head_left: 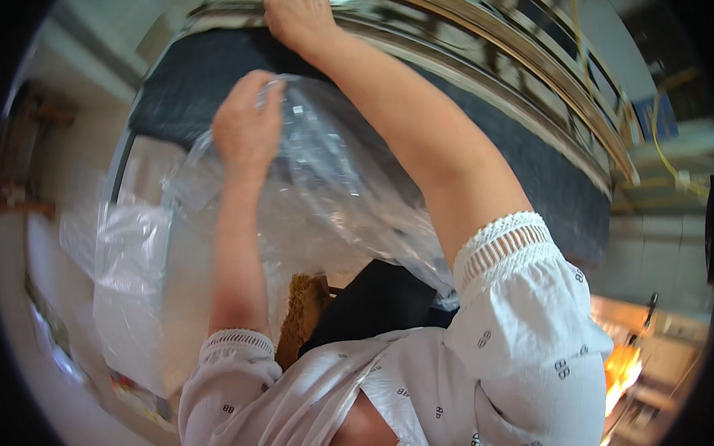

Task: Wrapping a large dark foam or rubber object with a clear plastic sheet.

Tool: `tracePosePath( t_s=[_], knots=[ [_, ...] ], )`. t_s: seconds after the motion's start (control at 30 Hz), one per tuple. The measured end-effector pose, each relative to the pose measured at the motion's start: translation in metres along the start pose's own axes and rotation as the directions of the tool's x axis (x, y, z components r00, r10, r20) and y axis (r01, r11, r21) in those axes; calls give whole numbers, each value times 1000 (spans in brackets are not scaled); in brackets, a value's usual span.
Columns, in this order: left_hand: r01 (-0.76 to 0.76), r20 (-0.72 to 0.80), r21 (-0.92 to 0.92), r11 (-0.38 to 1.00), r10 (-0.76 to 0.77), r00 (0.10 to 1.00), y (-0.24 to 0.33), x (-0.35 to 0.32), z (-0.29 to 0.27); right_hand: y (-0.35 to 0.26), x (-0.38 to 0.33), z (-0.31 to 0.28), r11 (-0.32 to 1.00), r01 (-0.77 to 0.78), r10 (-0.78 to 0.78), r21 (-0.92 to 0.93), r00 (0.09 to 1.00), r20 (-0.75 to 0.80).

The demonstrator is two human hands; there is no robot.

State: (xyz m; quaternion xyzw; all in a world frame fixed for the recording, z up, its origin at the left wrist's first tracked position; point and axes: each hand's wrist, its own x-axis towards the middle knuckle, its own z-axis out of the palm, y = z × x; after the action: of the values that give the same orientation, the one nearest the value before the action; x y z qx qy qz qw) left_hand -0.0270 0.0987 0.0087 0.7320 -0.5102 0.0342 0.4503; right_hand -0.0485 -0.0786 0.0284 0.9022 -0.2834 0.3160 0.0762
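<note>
The largest thing in view is the curved metal machine frame (pixel 489 39), its polished rails arcing across the top, with a dark mat-like surface (pixel 197 84) spread below the rails. The right hand (pixel 297 15) reaches up to the nearest rail and lies flat on it, fingers spread over the metal rather than curled around it.

Next in size is the clear plastic bag (pixel 335 183), a big loose sheet of film billowing between the two forearms and over the dark surface. It looks very light, limp and crinkly, probably slippery where it is smooth, and easy to tear or stretch if yanked (it has no stiffness of its own, so it will sag wherever it is not held). The gathered upper edge seems the sensible place to take it, and that is where the left hand (pixel 249 129) is, fingers closed, pinching a bunched fold of the film.

What the bag contains cannot be made out; through the film only pale, blurred shapes show. A second heap of pale plastic sheeting (pixel 128 254) lies to the left, apart from the hands.

Smallest, a brown fuzzy object (pixel 300 315) sits low between the sleeves.
</note>
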Motion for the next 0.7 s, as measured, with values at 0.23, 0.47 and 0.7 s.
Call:
tracePosePath(
  t_s=[0.23, 0.47, 0.7],
  knots=[
    [-56, 47, 48, 997, 53, 997, 16, -1, 10, 134, -174, -145, 950, -292, 283, -114, 955, -91],
    [-138, 104, 116, 984, 126, 987, -4, 0, 3, 276, -347, -289, 698, -670, 625, -252, 742, -243],
    [-155, 167, 123, 980, 133, 977, 3, 3, 2, 388, -468, -392, 474, -771, 740, -426, 611, -282]
  ],
)
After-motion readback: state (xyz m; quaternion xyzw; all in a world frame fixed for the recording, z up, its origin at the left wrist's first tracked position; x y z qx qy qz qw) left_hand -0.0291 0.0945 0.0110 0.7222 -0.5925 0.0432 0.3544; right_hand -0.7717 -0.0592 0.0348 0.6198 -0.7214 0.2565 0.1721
